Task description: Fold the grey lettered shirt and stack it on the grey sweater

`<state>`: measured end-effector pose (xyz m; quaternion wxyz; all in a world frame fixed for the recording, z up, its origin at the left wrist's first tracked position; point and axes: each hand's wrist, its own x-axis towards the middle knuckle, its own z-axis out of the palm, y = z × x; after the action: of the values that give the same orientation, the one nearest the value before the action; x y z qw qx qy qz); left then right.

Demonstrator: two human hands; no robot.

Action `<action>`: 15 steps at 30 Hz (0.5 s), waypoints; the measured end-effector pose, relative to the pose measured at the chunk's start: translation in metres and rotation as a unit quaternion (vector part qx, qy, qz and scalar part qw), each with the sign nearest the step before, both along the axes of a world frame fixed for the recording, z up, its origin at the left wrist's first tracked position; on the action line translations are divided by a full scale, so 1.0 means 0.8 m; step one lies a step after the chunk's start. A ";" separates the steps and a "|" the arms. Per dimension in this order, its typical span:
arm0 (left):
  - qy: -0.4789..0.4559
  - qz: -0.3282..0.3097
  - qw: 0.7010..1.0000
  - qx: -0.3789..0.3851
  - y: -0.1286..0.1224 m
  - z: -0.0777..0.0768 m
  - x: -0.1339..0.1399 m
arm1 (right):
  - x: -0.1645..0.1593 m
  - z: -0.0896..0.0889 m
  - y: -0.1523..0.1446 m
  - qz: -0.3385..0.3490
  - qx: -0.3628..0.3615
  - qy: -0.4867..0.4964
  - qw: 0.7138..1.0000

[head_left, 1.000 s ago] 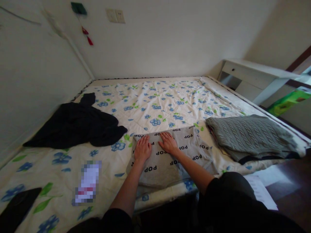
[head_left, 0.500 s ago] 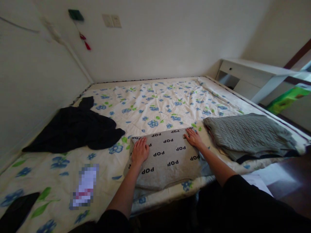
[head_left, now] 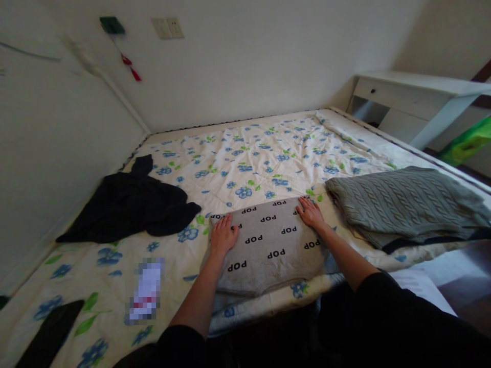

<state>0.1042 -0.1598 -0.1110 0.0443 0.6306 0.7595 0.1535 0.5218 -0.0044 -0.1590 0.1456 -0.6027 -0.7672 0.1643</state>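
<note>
A folded grey garment point(head_left: 264, 250) printed with black "POP" lettering lies near the front edge of the bed. My left hand point(head_left: 224, 234) rests flat on its far left corner, fingers stretched forward. On the far right corner lies my right hand point(head_left: 310, 212), palm down with its fingers extended. Neither hand grips the cloth. To the right sits a folded grey-green cable-knit sweater point(head_left: 406, 204). A crumpled black garment point(head_left: 134, 204) is spread out on the left.
A flowered sheet point(head_left: 238, 163) covers the bed. Toward the lower left are a blurred-out white item point(head_left: 148, 289) and a flat dark object point(head_left: 53, 332). A white desk point(head_left: 406, 97) stands beyond the bed's right side, near a green bag point(head_left: 468, 140). White papers point(head_left: 422, 289) show at lower right.
The view has shifted slightly, so everything on the bed's near part sits a little further right. Both hands stay flat on the grey garment, with little visible movement.
</note>
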 end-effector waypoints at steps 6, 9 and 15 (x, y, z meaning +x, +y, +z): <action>0.042 0.059 0.997 -0.027 0.039 0.026 0.043 | -0.011 0.011 -0.008 -0.008 -0.003 -0.022 1.000; 0.059 -0.041 0.997 -0.001 0.059 0.030 0.086 | -0.014 0.016 -0.010 -0.015 -0.002 -0.034 0.999; 0.052 -0.123 0.990 -0.056 0.052 0.018 0.079 | -0.016 0.026 -0.012 -0.013 -0.004 -0.049 0.999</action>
<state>0.1675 -0.1184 -0.0966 0.0583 0.7227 0.6850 0.0712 0.5092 -0.0137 -0.1382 0.1074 -0.6206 -0.7648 0.1358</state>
